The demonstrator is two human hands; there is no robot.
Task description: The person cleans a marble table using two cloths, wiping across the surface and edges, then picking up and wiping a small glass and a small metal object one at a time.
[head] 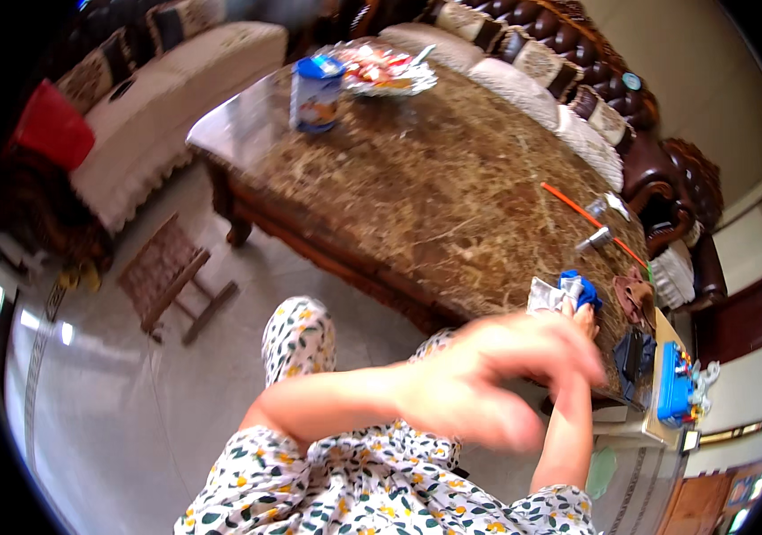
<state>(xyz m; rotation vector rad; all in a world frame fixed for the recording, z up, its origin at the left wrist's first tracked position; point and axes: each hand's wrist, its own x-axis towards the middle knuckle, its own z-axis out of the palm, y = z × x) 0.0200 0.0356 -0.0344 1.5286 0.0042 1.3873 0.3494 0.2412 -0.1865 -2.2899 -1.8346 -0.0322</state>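
My left hand reaches across my body to the right, blurred, raised in front of the table's near edge. Its thumb and fingers are apart with nothing seen between them. Beyond it, my right hand is at the right part of the brown marble tabletop, its fingers on a crumpled white-and-grey cloth or wrapper. A bright blue piece of fabric bunches up against those fingers. Part of the right hand is hidden behind my left. A brown cloth and a dark pouch lie to the right.
Farther along are an orange stick, a small silvery cylinder, a blue-lidded can and a foil-edged tray. A blue box stands right. A low stool is left; sofas line the back.
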